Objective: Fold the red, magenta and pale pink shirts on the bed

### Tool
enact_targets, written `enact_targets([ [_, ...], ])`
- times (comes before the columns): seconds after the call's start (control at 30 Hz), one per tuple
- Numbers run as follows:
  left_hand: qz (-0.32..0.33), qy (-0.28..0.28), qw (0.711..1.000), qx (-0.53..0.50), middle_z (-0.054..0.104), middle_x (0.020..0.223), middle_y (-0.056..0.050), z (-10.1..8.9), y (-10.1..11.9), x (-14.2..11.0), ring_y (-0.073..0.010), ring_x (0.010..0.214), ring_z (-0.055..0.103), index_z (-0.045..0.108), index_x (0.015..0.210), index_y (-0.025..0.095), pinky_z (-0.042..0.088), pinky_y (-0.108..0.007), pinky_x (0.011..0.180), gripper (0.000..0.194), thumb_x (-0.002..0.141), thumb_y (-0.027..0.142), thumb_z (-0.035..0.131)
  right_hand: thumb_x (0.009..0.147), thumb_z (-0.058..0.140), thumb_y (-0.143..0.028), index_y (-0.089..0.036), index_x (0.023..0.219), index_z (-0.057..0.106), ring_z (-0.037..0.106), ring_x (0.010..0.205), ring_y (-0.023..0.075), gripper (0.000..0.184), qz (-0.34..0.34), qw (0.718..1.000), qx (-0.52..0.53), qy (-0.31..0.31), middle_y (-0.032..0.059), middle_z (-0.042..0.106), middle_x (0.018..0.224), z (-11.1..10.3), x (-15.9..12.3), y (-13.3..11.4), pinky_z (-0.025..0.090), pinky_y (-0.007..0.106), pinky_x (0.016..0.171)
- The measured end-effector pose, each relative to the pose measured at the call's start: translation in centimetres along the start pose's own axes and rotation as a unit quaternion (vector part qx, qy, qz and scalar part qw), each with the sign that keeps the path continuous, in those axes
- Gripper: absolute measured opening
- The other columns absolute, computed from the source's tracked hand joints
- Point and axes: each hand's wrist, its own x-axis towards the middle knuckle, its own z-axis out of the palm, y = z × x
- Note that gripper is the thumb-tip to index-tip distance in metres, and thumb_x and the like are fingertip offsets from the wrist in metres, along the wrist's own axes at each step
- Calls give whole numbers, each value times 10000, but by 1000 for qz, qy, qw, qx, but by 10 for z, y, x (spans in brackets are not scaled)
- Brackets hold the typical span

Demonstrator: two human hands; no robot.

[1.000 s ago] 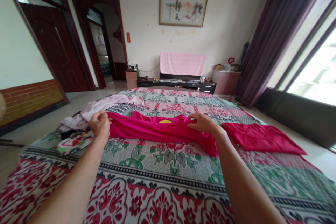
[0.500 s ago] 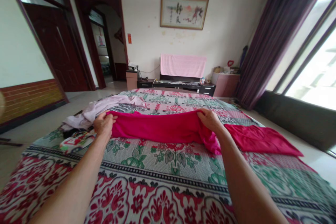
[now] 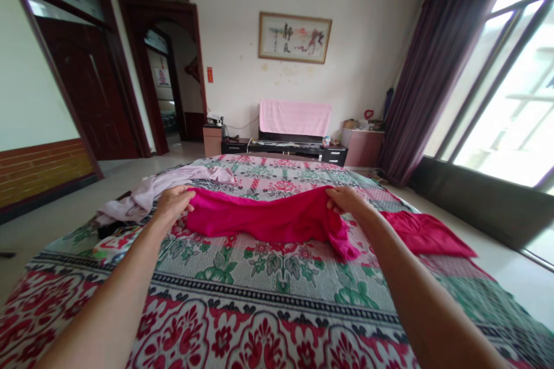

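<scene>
A bright pink garment (image 3: 259, 218), its exact kind unclear, stretches between my two hands just above the patterned bedspread (image 3: 277, 291). My left hand (image 3: 175, 204) pinches its upper left corner, fingers closed. At the upper right corner my right hand (image 3: 345, 200) grips the cloth between thumb and fingers. The top edge sags in the middle, and a bunched end droops below my right hand. Right of my right forearm lies a folded red cloth (image 3: 433, 233). Close to my left hand, a pale pink garment (image 3: 149, 187) lies crumpled.
A colourful printed cloth (image 3: 115, 245) lies beside my left forearm. Past the bed's far edge stands a low black cabinet (image 3: 236, 147), with a pink towel (image 3: 295, 117) draped over something on it. A purple curtain (image 3: 415, 81) hangs by the window at right.
The pink garment's top edge has gone from nearly straight to sagging, and my hands remain on its corners. The camera view has tilted up and turned slightly right.
</scene>
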Motion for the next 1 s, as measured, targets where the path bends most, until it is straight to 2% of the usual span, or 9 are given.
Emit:
enact_targets([
  [0.17, -13, -305, 950, -62, 512, 447, 38, -19, 11, -12, -69, 304, 383, 679, 848, 164, 221, -161, 319, 275, 603, 289, 683, 813, 566, -520, -140, 582, 636, 545, 439, 105, 450, -26, 943, 182, -277, 72, 667, 565, -31, -23, -10, 452, 226, 460],
  [0.23, -40, -369, 928, -15, 503, 425, 29, -18, 15, -8, -73, 290, 370, 685, 799, 156, 200, -172, 315, 237, 593, 273, 702, 781, 624, -507, -129, 627, 657, 568, 457, 120, 409, -14, 937, 190, -293, 83, 679, 587, -35, -16, -15, 465, 237, 469],
  [0.3, -37, -336, 941, 12, 517, 423, 16, -8, 23, 4, -97, 308, 418, 693, 816, 141, 246, -183, 323, 234, 605, 242, 692, 809, 613, -429, -122, 705, 673, 590, 490, 131, 330, 22, 961, 189, -202, 97, 698, 644, -31, 5, -20, 477, 248, 488],
  [0.37, 8, -186, 982, -34, 617, 543, -21, 9, 33, 20, -130, 419, 547, 687, 917, 137, 366, -192, 384, 296, 635, 223, 656, 851, 542, -348, -116, 833, 678, 616, 566, 137, 270, 33, 977, 211, -15, 106, 714, 744, -20, 36, -22, 497, 258, 546],
  [0.43, 98, -22, 987, -128, 714, 884, -82, 29, 41, 36, -156, 708, 673, 638, 1123, 167, 504, -217, 576, 436, 693, 239, 621, 851, 519, -308, -138, 1141, 621, 657, 775, 164, 352, -36, 963, 242, 114, 112, 712, 1006, -7, 65, -20, 523, 289, 685],
  [0.5, 162, 49, 975, -144, 619, 1255, -123, 45, 43, 48, -200, 1003, 656, 521, 1317, 204, 536, -276, 779, 628, 702, 254, 636, 809, 564, -299, -162, 1356, 466, 635, 981, 198, 573, -77, 956, 242, 145, 135, 637, 1221, 6, 85, -12, 506, 339, 816],
  [0.6, 190, 47, 979, -52, 502, 1416, -119, 59, 28, 53, -245, 1166, 588, 450, 1400, 205, 494, -324, 927, 721, 702, 247, 625, 739, 601, -272, -193, 1370, 463, 597, 1095, 253, 650, -82, 962, 184, 184, 144, 618, 1258, 28, 88, 7, 467, 403, 909],
  [0.83, 88, 2, 947, 308, 735, 1015, -68, 65, -31, 26, -270, 1010, 657, 715, 987, 207, 482, -326, 884, 309, 749, 266, 529, 778, 493, -279, -206, 812, 675, 644, 819, 208, 199, -134, 967, 87, 200, 67, 711, 854, 104, 27, 42, 501, 342, 812],
  [1.0, 91, -46, 946, 307, 725, 1036, -103, 70, -56, 16, -276, 1011, 657, 649, 1147, 174, 481, -321, 841, 503, 652, 217, 569, 779, 547, -271, -183, 908, 683, 617, 867, 202, 207, -231, 969, -2, 84, 73, 691, 912, 134, -1, 39, 467, 321, 830],
])
